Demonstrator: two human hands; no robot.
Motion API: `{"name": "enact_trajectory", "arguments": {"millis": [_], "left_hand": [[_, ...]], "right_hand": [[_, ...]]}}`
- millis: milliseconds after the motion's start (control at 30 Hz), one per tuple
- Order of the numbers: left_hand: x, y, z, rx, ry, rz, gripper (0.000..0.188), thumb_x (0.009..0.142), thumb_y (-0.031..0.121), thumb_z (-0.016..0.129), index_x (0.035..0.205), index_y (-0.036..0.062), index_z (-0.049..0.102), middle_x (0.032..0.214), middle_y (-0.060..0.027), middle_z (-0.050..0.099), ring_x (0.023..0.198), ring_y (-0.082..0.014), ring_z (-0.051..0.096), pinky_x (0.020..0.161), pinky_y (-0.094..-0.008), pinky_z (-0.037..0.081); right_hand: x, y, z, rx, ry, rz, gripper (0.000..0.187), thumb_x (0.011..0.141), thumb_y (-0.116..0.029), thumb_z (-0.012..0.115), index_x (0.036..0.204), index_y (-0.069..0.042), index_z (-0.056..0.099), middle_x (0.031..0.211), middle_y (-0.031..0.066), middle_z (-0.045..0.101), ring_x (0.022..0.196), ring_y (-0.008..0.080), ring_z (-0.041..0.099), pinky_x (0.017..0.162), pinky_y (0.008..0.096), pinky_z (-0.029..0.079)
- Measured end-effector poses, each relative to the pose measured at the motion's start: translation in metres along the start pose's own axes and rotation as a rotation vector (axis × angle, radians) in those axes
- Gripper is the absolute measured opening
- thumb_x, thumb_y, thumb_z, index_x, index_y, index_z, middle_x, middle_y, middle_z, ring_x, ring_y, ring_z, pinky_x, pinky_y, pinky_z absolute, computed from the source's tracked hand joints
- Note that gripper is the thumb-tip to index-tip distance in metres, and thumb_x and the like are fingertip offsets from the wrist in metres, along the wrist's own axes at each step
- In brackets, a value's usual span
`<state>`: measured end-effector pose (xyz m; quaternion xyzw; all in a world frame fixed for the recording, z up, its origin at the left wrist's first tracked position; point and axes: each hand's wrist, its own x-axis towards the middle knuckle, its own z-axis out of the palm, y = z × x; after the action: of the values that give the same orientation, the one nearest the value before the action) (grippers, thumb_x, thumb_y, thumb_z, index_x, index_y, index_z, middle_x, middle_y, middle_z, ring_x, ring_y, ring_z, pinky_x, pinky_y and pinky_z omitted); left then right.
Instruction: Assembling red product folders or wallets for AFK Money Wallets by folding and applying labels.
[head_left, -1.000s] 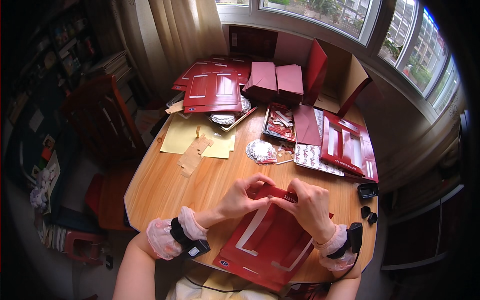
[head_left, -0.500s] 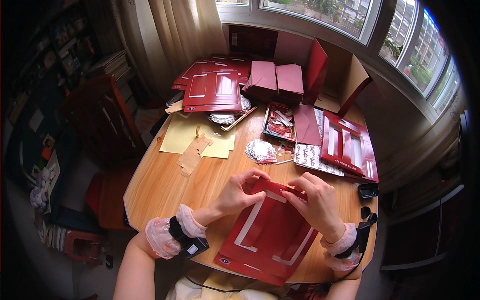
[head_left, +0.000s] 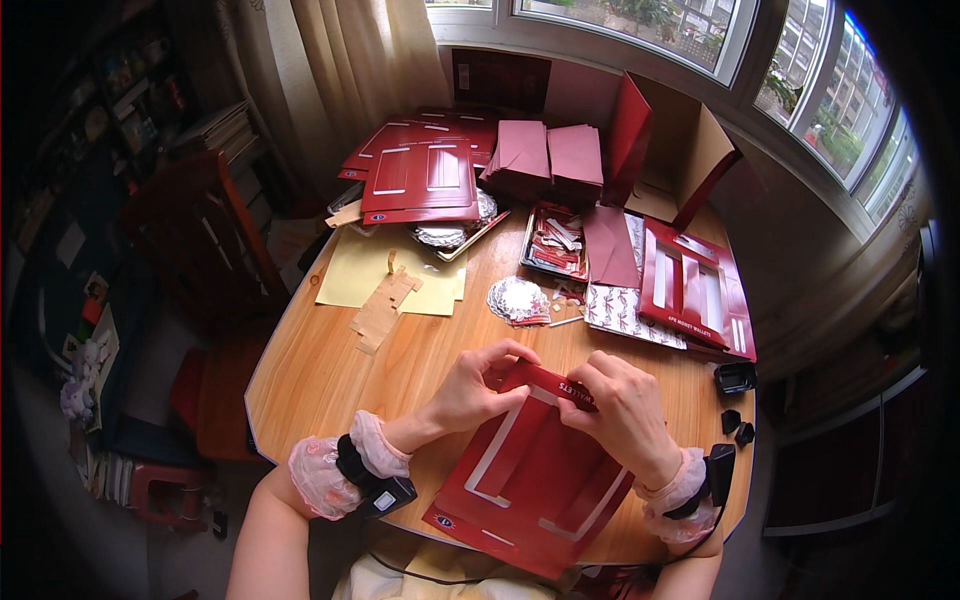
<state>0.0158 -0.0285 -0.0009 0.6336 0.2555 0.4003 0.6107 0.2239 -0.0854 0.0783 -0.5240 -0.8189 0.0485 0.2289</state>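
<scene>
A red printed cardboard sheet (head_left: 545,465) lies tilted at the table's front edge, its near end reaching past the edge. It has long white bracket-shaped bands and a small round emblem at its near left corner. My left hand (head_left: 478,388) pinches its far left corner between thumb and fingers. My right hand (head_left: 625,412) grips the far edge farther right, fingers bent over the rim and thumb on the face. The far edge looks bent up between the hands. My fingers hide part of that edge.
More red sheets (head_left: 420,178) are piled at the back left beside stacks of pink paper (head_left: 522,145). A tray of small red-and-white pieces (head_left: 558,243), round silver-white discs (head_left: 518,298), yellow paper (head_left: 345,262), tan tape strips (head_left: 385,310) and a red panel (head_left: 690,285) lie beyond my hands. Black parts (head_left: 735,378) sit at right.
My right hand has slid left along the sheet's far edge, its fingers curling more tightly, and more of the edge's print shows. The left hand keeps its grip. The sheet's near end has shifted slightly.
</scene>
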Motion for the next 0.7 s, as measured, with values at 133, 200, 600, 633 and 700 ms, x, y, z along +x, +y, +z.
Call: {"name": "enact_trajectory", "arguments": {"millis": [133,200,600,633,700], "left_hand": [[-0.001,0.005,0.000,0.028,-0.017,-0.054,0.032,0.085,0.001,0.065,0.116,0.0017,0.057,0.099,-0.0067,0.068,0.094,-0.0117,0.065,0.084,-0.0262,0.054],[0.001,0.000,-0.001,-0.019,-0.118,-0.058,0.032,0.085,0.002,0.063,0.116,0.0013,0.058,0.099,-0.0065,0.069,0.096,-0.0117,0.065,0.087,-0.0266,0.052],[0.002,-0.004,-0.002,0.003,-0.082,-0.078,0.030,0.084,-0.005,0.058,0.113,-0.0013,0.064,0.103,-0.0082,0.069,0.098,-0.0131,0.065,0.090,-0.0274,0.052],[0.002,-0.003,-0.003,0.004,-0.080,-0.079,0.030,0.084,-0.005,0.058,0.113,-0.0013,0.064,0.103,-0.0082,0.069,0.098,-0.0131,0.065,0.090,-0.0274,0.052],[0.002,-0.002,-0.003,0.054,-0.071,-0.071,0.030,0.084,-0.006,0.057,0.112,-0.0017,0.064,0.103,-0.0078,0.069,0.098,-0.0127,0.065,0.089,-0.0271,0.052]], "right_hand": [[-0.001,0.001,0.001,-0.013,-0.011,-0.029,0.018,0.075,-0.020,0.072,0.079,-0.005,0.064,0.076,0.0085,0.055,0.073,0.0257,0.060,0.065,0.0375,0.049],[-0.001,0.000,0.003,-0.011,-0.007,-0.031,0.018,0.075,-0.020,0.072,0.079,-0.005,0.065,0.076,0.0083,0.056,0.073,0.0256,0.060,0.065,0.0375,0.050],[-0.003,-0.005,0.011,0.085,0.034,0.073,0.025,0.075,-0.025,0.075,0.084,-0.004,0.064,0.080,0.0091,0.056,0.077,0.0264,0.060,0.066,0.0372,0.050],[-0.003,-0.006,0.011,0.041,0.044,0.079,0.027,0.074,-0.026,0.076,0.083,-0.004,0.063,0.081,0.0091,0.056,0.077,0.0264,0.060,0.066,0.0372,0.049],[-0.003,-0.008,0.011,-0.006,0.054,0.087,0.028,0.074,-0.027,0.076,0.082,-0.004,0.062,0.081,0.0090,0.056,0.077,0.0263,0.060,0.065,0.0373,0.049]]}}
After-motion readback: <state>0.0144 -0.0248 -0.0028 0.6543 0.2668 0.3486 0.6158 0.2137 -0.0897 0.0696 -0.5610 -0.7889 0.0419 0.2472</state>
